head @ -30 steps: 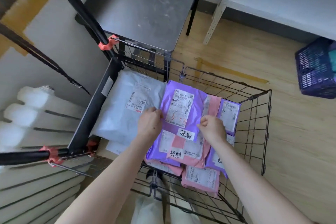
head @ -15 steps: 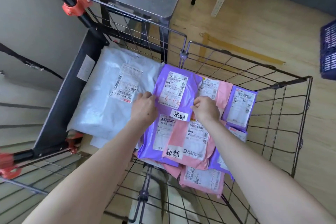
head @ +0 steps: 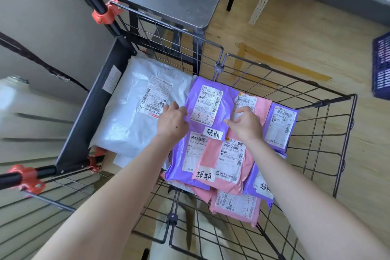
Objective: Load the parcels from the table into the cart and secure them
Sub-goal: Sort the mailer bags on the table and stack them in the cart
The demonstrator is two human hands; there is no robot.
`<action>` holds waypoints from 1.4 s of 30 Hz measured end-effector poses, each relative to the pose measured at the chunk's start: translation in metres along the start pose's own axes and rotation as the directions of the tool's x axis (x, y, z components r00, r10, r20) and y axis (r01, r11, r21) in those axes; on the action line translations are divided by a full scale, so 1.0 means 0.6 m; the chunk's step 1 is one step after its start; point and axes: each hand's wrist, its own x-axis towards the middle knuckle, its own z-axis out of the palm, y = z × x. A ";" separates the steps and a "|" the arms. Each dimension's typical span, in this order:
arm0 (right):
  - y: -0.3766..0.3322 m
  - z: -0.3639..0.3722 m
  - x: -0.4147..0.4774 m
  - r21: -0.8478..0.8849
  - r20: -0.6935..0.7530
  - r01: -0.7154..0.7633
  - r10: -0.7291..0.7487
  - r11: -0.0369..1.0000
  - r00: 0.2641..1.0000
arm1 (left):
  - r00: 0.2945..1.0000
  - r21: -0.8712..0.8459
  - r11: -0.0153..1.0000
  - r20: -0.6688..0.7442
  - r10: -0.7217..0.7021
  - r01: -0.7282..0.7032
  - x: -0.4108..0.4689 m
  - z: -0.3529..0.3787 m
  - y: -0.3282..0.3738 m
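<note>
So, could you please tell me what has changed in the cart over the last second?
The right hand has loosened from a fist, and its thumb now stretches onto the purple parcel. The left hand still holds that parcel's left edge. The pink parcel and the white parcel lie as before in the cart.

Two bare forearms, extended forward. Left hand (head: 172, 121): fingers curled on edge of purple plastic mailer (head: 228, 99). Right hand (head: 245, 124): fingers bent, thumb outstretched.
</note>
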 end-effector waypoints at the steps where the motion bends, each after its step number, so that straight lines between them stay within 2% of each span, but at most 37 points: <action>1: -0.003 -0.008 -0.006 0.015 -0.006 0.009 -0.009 1.000 1.000 | 1.000 -0.015 1.000 -0.009 0.000 -0.001 -0.006 -0.009 0.004; 9: -0.053 -0.088 -0.086 0.097 -0.013 0.142 -0.141 0.985 0.990 | 0.996 -0.156 0.987 -0.083 0.019 -0.032 -0.070 -0.101 0.060; 16: -0.081 -0.168 -0.209 0.108 -0.018 0.261 -0.261 0.959 0.965 | 0.989 -0.317 0.948 -0.149 -0.017 -0.031 -0.187 -0.180 0.100; 25: -0.148 -0.262 -0.360 0.162 -0.055 0.396 -0.393 0.904 0.918 | 0.947 -0.371 0.921 -0.322 -0.006 -0.121 -0.315 -0.319 0.148; 29: -0.176 -0.302 -0.408 0.109 -0.068 0.499 -0.495 0.860 0.866 | 0.916 -0.368 0.913 -0.400 0.013 -0.174 -0.365 -0.367 0.161; 33: -0.206 -0.343 -0.453 0.028 -0.091 0.615 -0.611 0.788 0.787 | 0.853 -0.379 0.894 -0.521 0.009 -0.241 -0.414 -0.413 0.167; 37: -0.228 -0.367 -0.491 -0.059 -0.032 0.695 -0.698 0.716 0.716 | 0.798 -0.389 0.888 -0.601 -0.041 -0.247 -0.456 -0.444 0.170; 42: -0.254 -0.380 -0.522 -0.028 0.032 0.786 -0.785 0.618 0.618 | 0.736 -0.390 0.897 -0.666 -0.121 -0.206 -0.514 -0.449 0.154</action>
